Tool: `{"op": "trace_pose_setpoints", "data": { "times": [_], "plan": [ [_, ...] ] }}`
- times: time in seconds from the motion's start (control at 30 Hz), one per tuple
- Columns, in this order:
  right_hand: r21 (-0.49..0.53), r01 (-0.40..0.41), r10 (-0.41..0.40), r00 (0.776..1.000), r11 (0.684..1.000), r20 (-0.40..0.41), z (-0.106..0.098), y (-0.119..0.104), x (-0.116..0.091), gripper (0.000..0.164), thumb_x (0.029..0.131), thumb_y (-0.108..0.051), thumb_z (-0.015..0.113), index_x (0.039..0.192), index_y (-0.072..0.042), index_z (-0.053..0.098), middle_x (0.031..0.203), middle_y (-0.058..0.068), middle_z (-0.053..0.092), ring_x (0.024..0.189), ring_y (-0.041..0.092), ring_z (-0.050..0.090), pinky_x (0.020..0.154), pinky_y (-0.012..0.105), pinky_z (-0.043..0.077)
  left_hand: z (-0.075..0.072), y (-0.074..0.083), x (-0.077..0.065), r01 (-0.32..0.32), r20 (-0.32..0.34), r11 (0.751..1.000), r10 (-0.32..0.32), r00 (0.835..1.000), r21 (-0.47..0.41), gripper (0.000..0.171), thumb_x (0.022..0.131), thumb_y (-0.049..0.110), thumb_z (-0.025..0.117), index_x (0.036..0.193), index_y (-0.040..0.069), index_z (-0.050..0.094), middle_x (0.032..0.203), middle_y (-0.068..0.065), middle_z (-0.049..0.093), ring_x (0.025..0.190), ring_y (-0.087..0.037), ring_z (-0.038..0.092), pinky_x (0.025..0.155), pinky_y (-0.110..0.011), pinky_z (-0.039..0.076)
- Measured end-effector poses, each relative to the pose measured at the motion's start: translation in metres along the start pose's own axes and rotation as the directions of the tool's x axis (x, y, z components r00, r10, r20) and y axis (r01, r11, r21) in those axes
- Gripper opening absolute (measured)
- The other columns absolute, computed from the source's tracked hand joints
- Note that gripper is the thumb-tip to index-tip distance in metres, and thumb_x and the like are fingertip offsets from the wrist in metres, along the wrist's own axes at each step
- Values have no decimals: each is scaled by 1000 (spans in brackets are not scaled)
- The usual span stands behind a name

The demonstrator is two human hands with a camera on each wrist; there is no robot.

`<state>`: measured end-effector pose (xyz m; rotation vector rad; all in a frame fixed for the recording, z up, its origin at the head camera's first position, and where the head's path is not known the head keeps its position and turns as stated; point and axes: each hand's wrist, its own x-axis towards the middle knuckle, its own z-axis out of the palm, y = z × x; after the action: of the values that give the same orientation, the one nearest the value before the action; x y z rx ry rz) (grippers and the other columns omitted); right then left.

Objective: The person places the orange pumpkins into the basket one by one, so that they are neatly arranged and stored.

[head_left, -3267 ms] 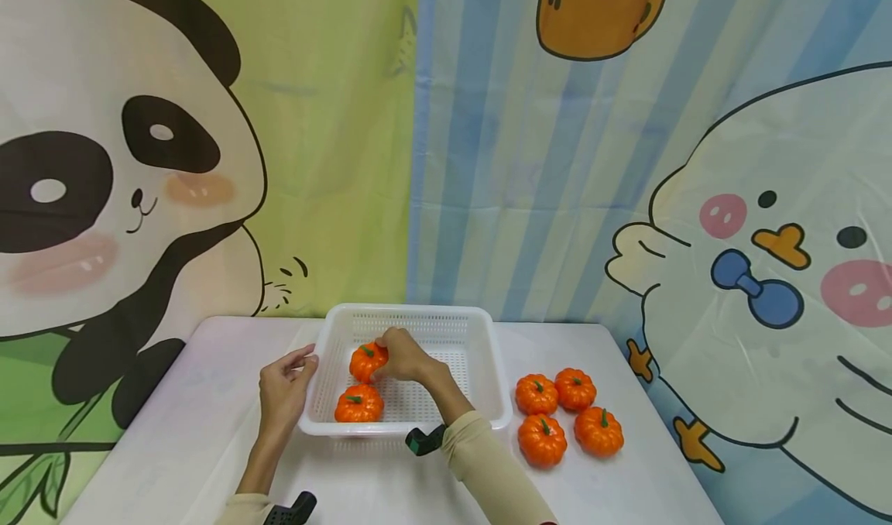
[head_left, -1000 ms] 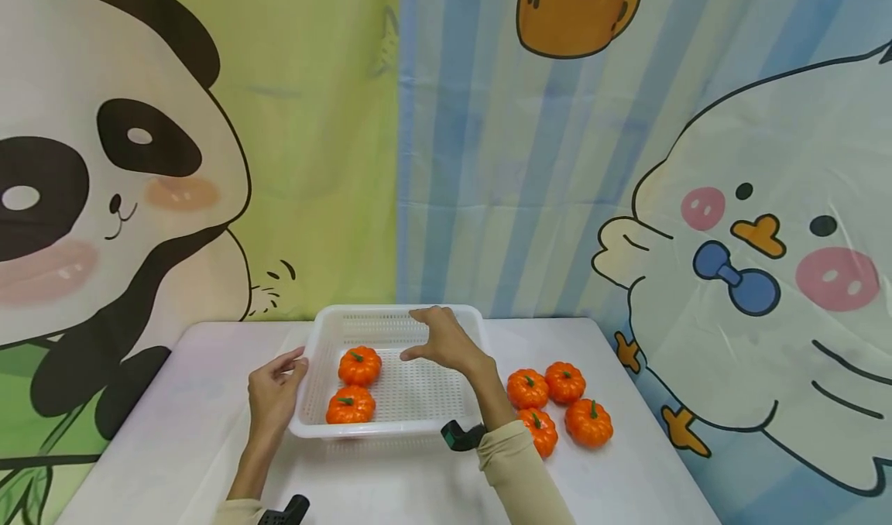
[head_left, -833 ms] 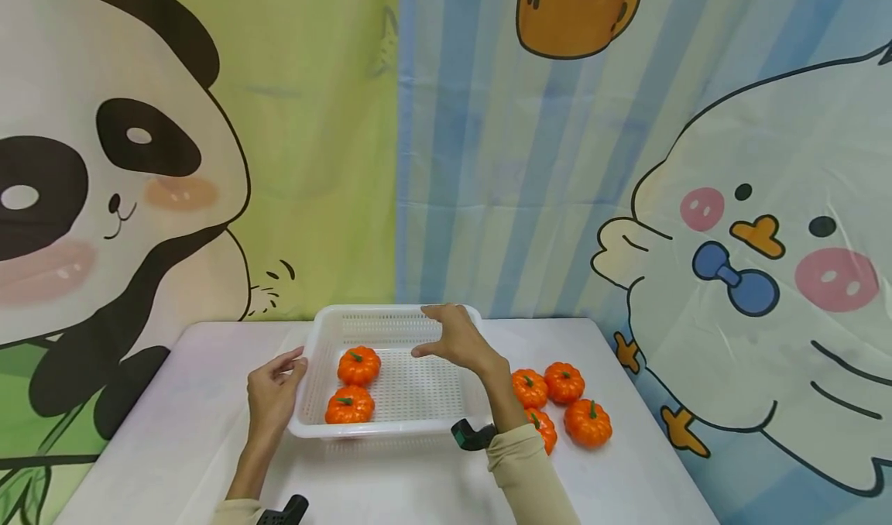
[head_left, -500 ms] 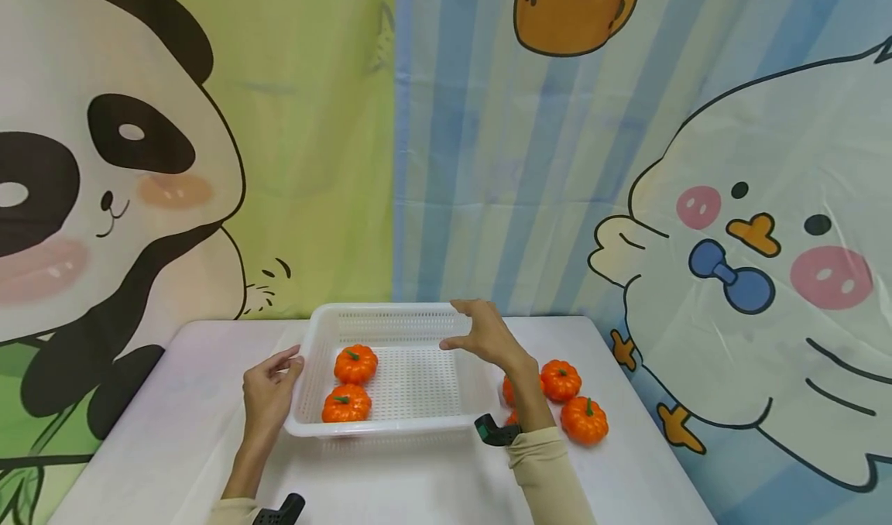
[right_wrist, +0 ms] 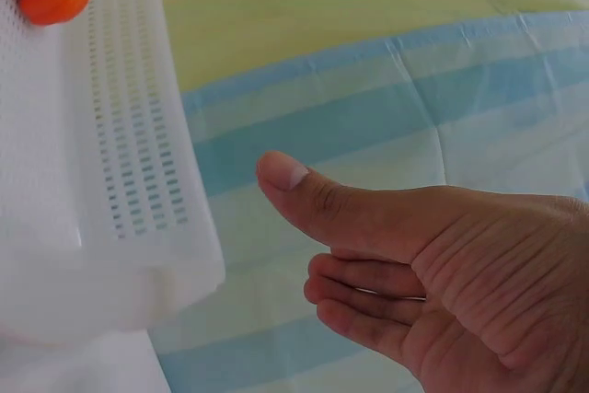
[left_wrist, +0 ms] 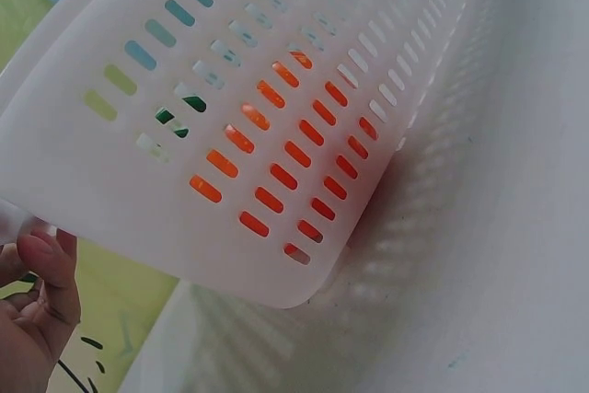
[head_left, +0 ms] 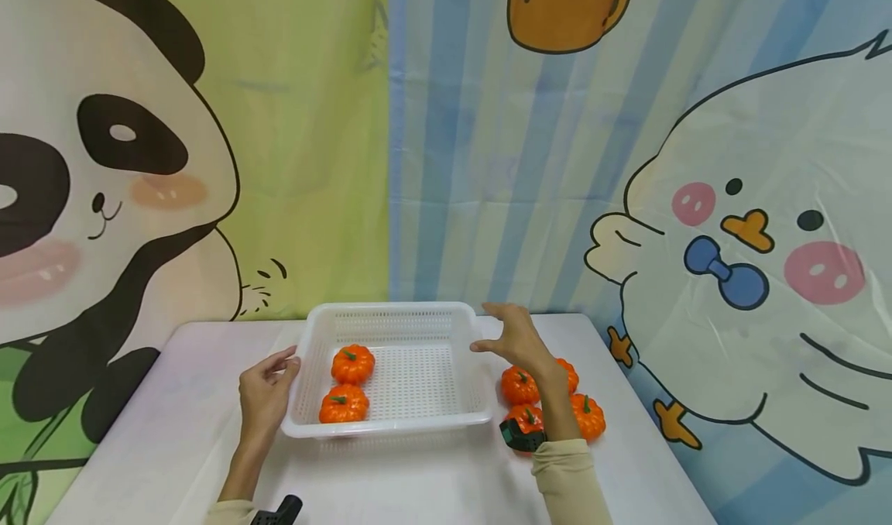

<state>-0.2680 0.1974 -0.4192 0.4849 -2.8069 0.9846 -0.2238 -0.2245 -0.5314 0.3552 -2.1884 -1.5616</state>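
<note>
Curtained indoor workspace: cartoon backdrop (head_left: 453, 122), white table (head_left: 404, 482)

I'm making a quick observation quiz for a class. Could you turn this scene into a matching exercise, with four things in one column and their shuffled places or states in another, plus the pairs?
Column one
1. Left hand
2. Right hand
3. Pair of orange pumpkins
4. Group of four orange pumpkins

Column two
A. On the white table, to the right of the basket
B. Holding nothing, thumb and fingers apart
C. Inside the perforated white basket, towards its left side
D. At the left rim of the basket

Right pairs: 1-D, 2-B, 3-C, 4-A
</note>
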Motion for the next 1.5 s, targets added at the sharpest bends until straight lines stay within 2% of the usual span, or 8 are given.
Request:
{"op": "trace_pose_setpoints", "data": {
  "times": [0.23, 0.4, 0.63, 0.97, 1.33, 1.5],
  "plan": [
    [-12, -20, 19, 999, 1000, -47, -3, 19, -9, 79, 81, -18, 98, 147, 7, 63, 148, 27, 67, 140, 47, 63, 114, 64, 51, 1, -1, -2, 11, 7, 1000, -11, 1000, 13, 35, 107, 22, 69, 135, 3, 76, 119, -24, 77, 76, -1, 63, 67, -12, 52],
    [-9, -82, 81, 996, 997, -46, -9, 30, -17, 80, 82, -20, 98, 149, 6, 62, 150, 27, 65, 140, 48, 61, 114, 64, 52, 2, -1, -2, 0, 1, 1000, 0, 1000, 15, 34, 107, 22, 69, 135, 3, 77, 117, -23, 77, 75, -1, 62, 66, -12, 51],
    [-18, -111, 110, 993, 994, -52, -17, 48, -24, 81, 84, -21, 97, 151, 6, 60, 152, 26, 64, 142, 48, 60, 114, 64, 51, 0, -1, -1, -7, -6, 1000, 7, 1000, 14, 34, 107, 22, 70, 135, 3, 77, 116, -20, 77, 74, 0, 61, 66, -12, 52],
    [-61, -216, 212, 975, 974, -68, -25, 68, -36, 82, 86, -25, 95, 153, 3, 59, 151, 27, 64, 139, 49, 59, 111, 66, 52, 1, -1, -2, -7, 5, 1000, 7, 1000, 0, 34, 106, 21, 71, 133, 2, 77, 114, -22, 78, 76, 3, 61, 66, -12, 51],
    [-71, -263, 257, 963, 962, -76, -32, 88, -43, 83, 86, -19, 95, 155, 4, 56, 151, 28, 64, 136, 48, 61, 110, 63, 55, 1, 1, -2, -4, 1, 1000, 4, 1000, 21, 34, 107, 22, 70, 134, 3, 77, 117, -23, 78, 73, 1, 62, 65, -13, 52],
    [-80, -259, 254, 965, 962, -69, -32, 99, -50, 82, 85, -17, 95, 154, 7, 56, 148, 31, 64, 133, 50, 62, 110, 63, 54, 0, 0, -2, 0, -4, 1000, 0, 1000, 20, 33, 107, 22, 70, 134, 4, 78, 112, -17, 78, 72, 1, 62, 65, -13, 51]
  ]
}}
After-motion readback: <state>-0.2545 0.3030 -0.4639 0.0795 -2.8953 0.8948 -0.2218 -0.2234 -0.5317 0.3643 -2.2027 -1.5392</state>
